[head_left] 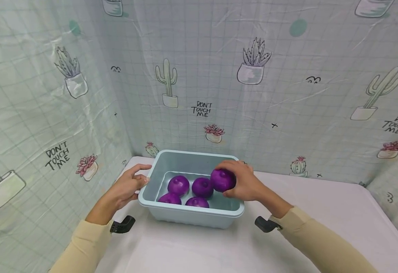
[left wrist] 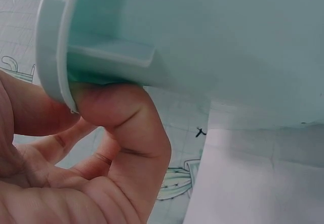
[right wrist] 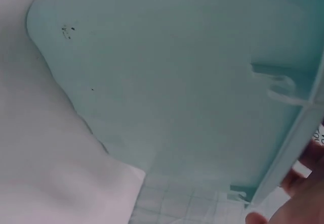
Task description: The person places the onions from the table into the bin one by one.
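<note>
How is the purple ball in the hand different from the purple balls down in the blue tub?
The round purple ball in the right hand is up near the rim of the light blue plastic tub; the four purple balls on the tub floor lie low inside. The right hand curls its grip round the first; nothing touches the four. The held one is partly covered by fingers; the others show openly. All five look alike in colour and shape.
</note>
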`<move>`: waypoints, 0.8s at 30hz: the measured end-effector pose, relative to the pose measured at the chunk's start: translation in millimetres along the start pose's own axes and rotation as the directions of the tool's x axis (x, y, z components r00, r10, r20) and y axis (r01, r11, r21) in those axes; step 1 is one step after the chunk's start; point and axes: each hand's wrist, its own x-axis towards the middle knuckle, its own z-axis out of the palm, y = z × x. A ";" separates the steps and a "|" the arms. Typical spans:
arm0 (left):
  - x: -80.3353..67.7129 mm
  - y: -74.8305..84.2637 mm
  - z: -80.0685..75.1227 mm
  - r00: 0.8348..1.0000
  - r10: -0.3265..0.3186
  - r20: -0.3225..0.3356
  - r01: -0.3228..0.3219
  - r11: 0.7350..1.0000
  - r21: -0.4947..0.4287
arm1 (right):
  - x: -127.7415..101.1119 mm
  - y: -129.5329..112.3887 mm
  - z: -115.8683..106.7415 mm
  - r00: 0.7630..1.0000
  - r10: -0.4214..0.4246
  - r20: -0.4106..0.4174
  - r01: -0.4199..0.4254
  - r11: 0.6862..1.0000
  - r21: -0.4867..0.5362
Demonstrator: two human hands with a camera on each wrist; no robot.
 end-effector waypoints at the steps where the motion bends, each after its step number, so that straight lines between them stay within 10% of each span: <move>1: 0.0 0.0 0.1 1.000 0.000 0.000 0.000 1.000 -0.002 | 0.6 0.2 1.2 1.000 0.010 0.007 -0.010 1.000 -0.005; 24: 0.7 0.1 -0.2 1.000 0.003 0.011 -0.003 1.000 -0.004 | 3.1 -17.3 0.8 0.946 0.137 0.292 -0.071 0.972 -0.226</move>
